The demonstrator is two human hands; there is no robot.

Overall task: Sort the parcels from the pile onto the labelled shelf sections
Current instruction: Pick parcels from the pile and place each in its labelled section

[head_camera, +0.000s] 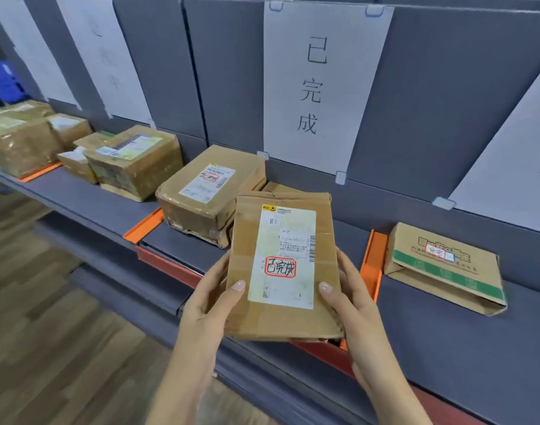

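Flat cardboard parcel, both hands.

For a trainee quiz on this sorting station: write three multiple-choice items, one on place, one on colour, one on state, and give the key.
1. The held parcel is in front of: A the far-left boxes; B the section below the 已完成 sign; C the green-striped box.
2. The shelf dividers are: A orange; B blue; C white.
3. The held parcel is: A lying on the shelf; B in one hand; C gripped by both hands.
Key: 1 B, it sits between that section's two dividers. 2 A, orange strips stand out on the grey shelf. 3 C, the left hand and right hand clasp its sides.
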